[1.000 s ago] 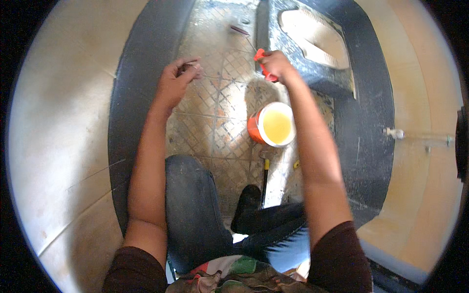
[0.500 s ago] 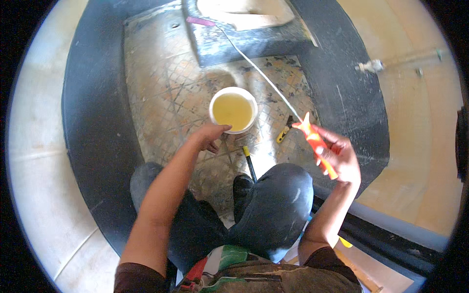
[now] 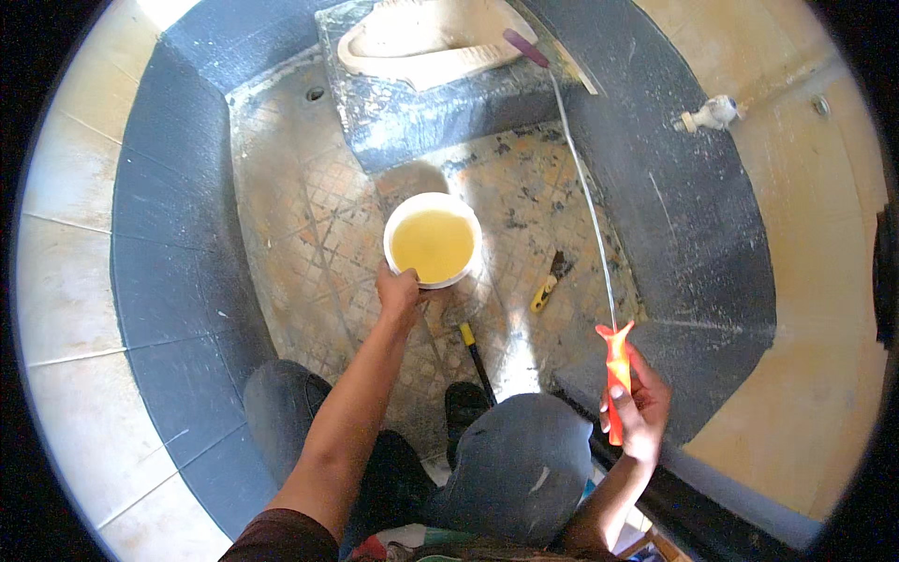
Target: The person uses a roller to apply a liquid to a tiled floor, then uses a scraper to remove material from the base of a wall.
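My left hand (image 3: 400, 292) grips the near rim of a white bucket (image 3: 389, 245), its thumb over the edge and its fingers hidden beneath. Yellowish liquid (image 3: 433, 245) fills much of the bucket. In my right hand (image 3: 641, 405) is a small paint roller (image 3: 617, 379), held by its orange handle. The roller's long thin metal rod (image 3: 590, 201) reaches away to a narrow purple sleeve (image 3: 525, 47), which appears in front of the far right side of the dark raised block.
A scraper (image 3: 546, 288) with a yellow and black handle lies on the stained tiled floor (image 3: 328, 234). Near my foot is a black-handled tool (image 3: 476, 351) with a yellow band. A squat toilet (image 3: 375, 58) tops the dark block (image 3: 412, 136). A tap (image 3: 714, 113) juts from the right wall.
My left hand has closed on the bucket's rim. The roller has swung right and its handle come nearer my body. The whole view has shifted too.
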The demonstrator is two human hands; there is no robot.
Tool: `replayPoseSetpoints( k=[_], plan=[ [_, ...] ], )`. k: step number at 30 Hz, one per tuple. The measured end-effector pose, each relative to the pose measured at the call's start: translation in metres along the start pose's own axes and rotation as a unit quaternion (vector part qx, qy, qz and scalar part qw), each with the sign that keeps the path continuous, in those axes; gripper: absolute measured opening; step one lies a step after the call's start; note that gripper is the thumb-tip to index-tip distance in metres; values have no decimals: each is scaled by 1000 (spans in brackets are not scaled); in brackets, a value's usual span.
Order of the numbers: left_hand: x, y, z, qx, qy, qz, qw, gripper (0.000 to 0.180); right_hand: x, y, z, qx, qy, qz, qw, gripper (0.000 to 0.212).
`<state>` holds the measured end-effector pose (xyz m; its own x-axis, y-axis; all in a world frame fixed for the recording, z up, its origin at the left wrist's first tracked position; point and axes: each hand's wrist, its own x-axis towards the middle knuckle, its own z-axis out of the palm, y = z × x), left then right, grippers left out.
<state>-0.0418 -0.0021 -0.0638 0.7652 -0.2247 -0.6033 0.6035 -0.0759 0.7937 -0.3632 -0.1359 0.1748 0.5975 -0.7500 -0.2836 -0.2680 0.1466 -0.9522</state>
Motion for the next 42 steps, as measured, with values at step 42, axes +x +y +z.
replayPoseSetpoints(
  k=[42],
  plan=[
    [127, 307, 22, -56, -120, 82, 988, 48, 97, 115, 54, -261, 71, -89, 959, 53]
  ],
)
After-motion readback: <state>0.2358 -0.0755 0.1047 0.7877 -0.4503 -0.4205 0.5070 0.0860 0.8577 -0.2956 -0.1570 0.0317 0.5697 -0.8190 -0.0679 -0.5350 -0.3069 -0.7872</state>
